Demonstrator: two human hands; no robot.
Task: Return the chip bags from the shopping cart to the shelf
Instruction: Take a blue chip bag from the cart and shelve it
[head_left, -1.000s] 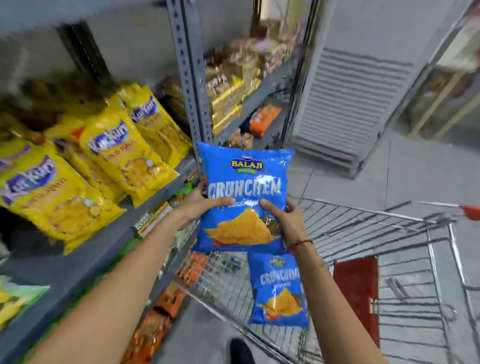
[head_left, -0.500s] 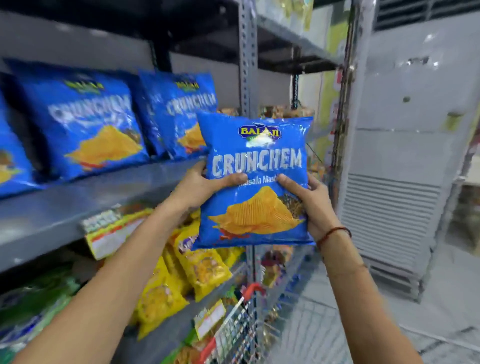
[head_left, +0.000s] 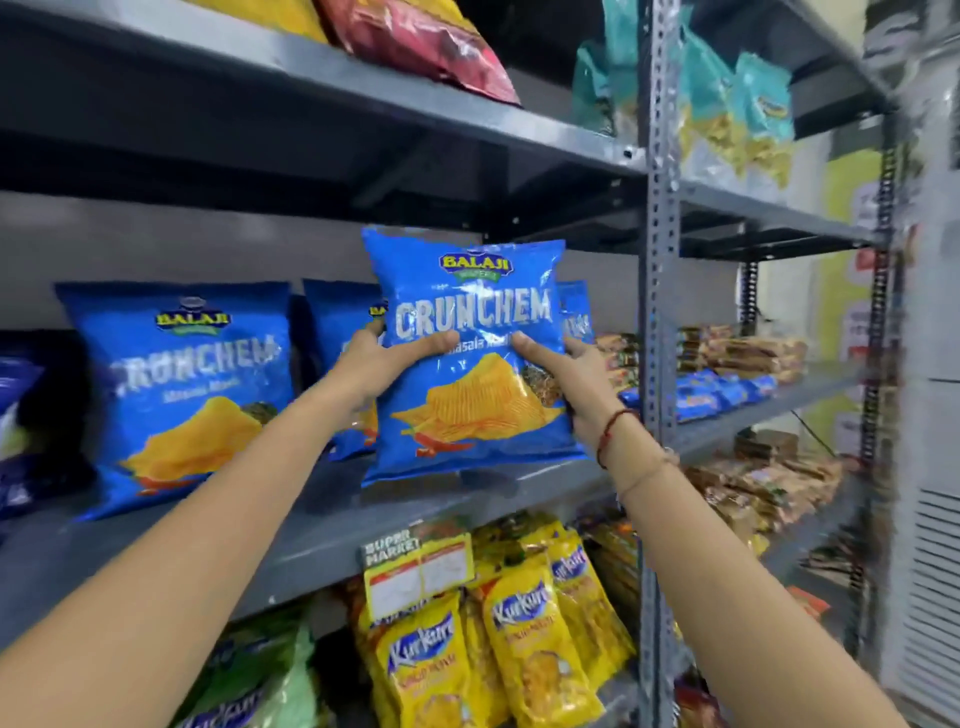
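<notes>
I hold a blue Crunchem chip bag (head_left: 470, 291) upright with both hands, its bottom edge just above the grey shelf board (head_left: 332, 525). My left hand (head_left: 382, 366) grips its left side and my right hand (head_left: 569, 379) grips its right side, thumbs on the front. Matching blue Crunchem bags stand on the same shelf: one large bag (head_left: 182, 384) to the left and another (head_left: 337, 322) partly hidden behind the held bag. The shopping cart is out of view.
A grey upright post (head_left: 660, 332) bounds the shelf bay on the right. Yellow Kurkure bags (head_left: 519, 639) fill the shelf below, behind a price tag (head_left: 415, 566). Red and teal bags sit on the shelf above. Small packets lie on the shelves to the right.
Both hands have lifted the blue bag up from over the cart to the level of the Crunchem shelf and moved it in toward the shelf. My view has tilted upward; the cart has left the frame.
</notes>
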